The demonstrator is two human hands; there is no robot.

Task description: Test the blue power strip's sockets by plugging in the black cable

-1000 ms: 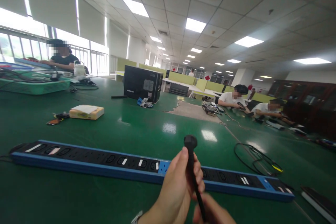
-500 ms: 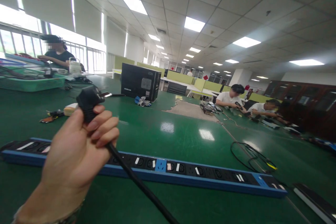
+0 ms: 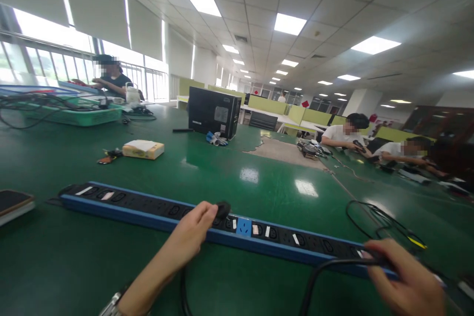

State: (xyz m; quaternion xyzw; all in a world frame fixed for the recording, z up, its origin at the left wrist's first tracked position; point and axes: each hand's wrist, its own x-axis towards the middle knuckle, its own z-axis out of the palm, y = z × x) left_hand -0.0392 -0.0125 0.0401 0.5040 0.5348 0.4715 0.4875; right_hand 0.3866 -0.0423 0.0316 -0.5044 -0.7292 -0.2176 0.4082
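A long blue-and-black power strip [image 3: 148,207] lies across the green table in front of me. My left hand [image 3: 194,229] is closed on a black power plug [image 3: 223,209] just over the strip, left of its blue socket [image 3: 244,227]. Whether the plug touches the strip I cannot tell. From under that hand a black cord [image 3: 184,286] hangs down out of view. At the strip's right end my right hand [image 3: 409,274] grips a black cable [image 3: 333,262], which loops down to the lower edge. The end inside the right hand is hidden.
Behind the strip are a yellow box [image 3: 143,150], a black computer tower [image 3: 213,111] and blue-grey gloves [image 3: 217,138]. A green basket [image 3: 85,116] of cables stands far left, a phone [image 3: 15,202] nearer. Coiled cable [image 3: 370,222] lies right. Several people sit around the table.
My left hand has lowered the plug from in front of me to the strip and moved right. My right hand has come into view with the cable. The camera view has turned left.
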